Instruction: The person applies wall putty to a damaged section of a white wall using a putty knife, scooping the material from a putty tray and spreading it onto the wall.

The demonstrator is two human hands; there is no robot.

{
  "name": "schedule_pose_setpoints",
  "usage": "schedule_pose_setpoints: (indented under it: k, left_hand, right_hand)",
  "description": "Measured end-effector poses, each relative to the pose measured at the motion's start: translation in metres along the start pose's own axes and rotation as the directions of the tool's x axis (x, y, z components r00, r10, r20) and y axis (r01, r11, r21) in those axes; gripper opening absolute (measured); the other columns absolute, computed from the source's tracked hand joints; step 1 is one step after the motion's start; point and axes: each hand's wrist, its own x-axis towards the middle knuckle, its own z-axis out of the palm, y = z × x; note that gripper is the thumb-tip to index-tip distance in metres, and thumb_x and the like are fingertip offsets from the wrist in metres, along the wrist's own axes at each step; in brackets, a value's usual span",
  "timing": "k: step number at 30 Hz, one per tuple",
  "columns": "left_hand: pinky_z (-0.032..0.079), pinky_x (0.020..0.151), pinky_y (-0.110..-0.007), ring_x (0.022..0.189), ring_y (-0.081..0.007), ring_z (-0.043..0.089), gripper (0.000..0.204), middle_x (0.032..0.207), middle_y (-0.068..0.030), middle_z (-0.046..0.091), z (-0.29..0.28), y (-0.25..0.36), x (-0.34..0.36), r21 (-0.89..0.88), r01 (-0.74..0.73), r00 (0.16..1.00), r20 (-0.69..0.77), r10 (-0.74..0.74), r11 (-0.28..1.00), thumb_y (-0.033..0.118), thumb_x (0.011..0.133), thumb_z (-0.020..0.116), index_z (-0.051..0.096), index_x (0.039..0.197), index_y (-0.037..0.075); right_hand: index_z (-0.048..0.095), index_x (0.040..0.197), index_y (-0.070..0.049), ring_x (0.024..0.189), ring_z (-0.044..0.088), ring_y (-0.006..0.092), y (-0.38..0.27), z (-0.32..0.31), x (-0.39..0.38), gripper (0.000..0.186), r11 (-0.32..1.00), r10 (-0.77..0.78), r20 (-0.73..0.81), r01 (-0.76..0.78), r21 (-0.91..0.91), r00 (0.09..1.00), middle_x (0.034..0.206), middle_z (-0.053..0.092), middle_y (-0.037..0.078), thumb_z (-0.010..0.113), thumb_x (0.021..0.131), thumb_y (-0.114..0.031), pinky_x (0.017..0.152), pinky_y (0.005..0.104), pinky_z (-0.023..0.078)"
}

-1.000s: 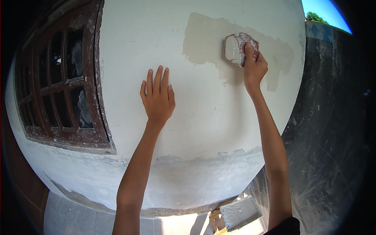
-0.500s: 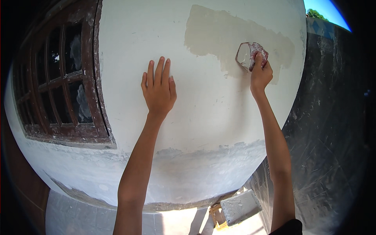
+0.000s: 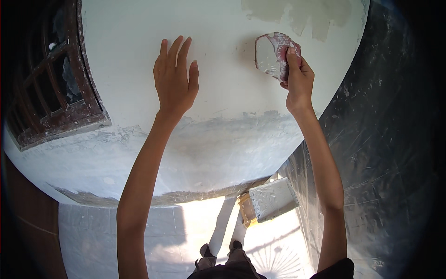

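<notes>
Head view shows your left hand (image 3: 174, 83) with fingers spread by the wall (image 3: 218, 79), your right hand (image 3: 300, 86) pinching the scraper (image 3: 269, 55) below the beige patch (image 3: 320, 21), so coating seems underway, next probably needing an even stroke.

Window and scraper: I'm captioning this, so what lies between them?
The left hand, with white wall around it, in the head view.

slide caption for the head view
Right hand grips a paste-smeared scraper before a white wall; left hand open.
</notes>
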Motion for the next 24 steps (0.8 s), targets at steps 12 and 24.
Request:
schedule_pose_setpoints:
  k: [12,24]
  left_hand:
    - [0.040,0.104,-0.054,0.142,-0.0422,0.037,0.043,0.146,-0.0118,0.050,0.033,0.107,-0.120,0.000,0.038,0.989,0.146,-0.037,0.999,0.018,0.098,0.054,0.051,0.140,0.012]
    - [0.031,0.112,-0.053,0.148,-0.0353,0.031,0.045,0.150,-0.0085,0.046,0.079,0.297,-0.284,0.013,0.295,0.867,0.415,-0.274,0.955,0.026,0.101,0.053,0.047,0.145,0.017]
  right_hand:
    - [0.067,0.091,-0.013,0.057,0.044,0.0009,0.099,-0.131,-0.033,0.032,0.978,0.197,0.145,-0.184,-0.096,0.970,0.070,0.054,-0.009,0.064,0.098,-0.044,0.053,0.0220,0.036]
    - [0.067,0.106,-0.010,0.058,0.048,-0.0003,0.222,-0.326,-0.092,0.029,0.924,0.371,0.328,-0.308,-0.229,0.869,0.078,0.061,-0.006,0.061,0.100,-0.038,0.050,0.0197,0.037]
